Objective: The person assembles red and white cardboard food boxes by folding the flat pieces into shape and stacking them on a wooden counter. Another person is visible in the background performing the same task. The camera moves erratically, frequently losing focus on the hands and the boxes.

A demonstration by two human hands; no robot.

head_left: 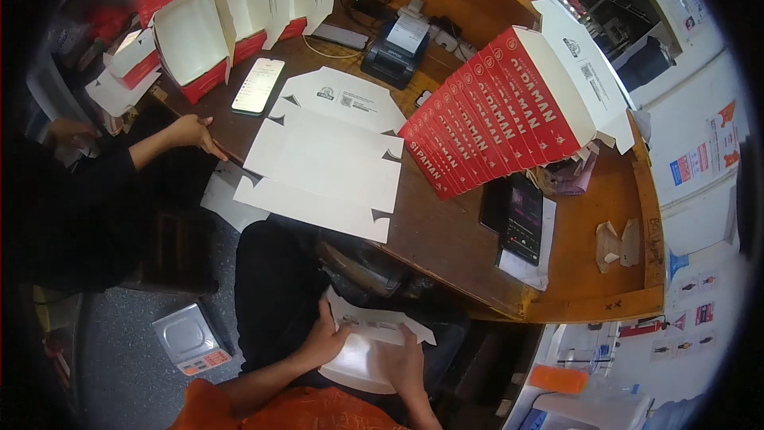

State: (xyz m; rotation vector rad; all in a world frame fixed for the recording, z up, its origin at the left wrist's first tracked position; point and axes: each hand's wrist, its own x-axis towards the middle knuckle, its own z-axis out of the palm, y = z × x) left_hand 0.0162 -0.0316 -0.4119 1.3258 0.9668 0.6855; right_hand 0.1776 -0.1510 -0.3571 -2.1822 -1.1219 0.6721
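A white cardboard box blank (362, 362) with a partly raised flap lies over my lap, below the table's near edge. My left hand (325, 341) grips its left side, thumb on the white inner face. On the right, my right hand (406, 358) holds the opposite side, thumb up near the flap. The fingers under the card are hidden. Ahead on the table lies a flat white box blank (326, 155) with notched edges, its front edge overhanging the table. Beyond it to the right leans a stack of nested red boxes (497, 115) with white insides.
Left, a co-worker's hand (189, 134) rests at the table edge beside a lit phone (259, 86). Open red-and-white boxes (191, 40) stand behind. A small black printer (395, 49) sits at the back, a dark phone (521, 219) at right. A scale (191, 338) is on the floor.
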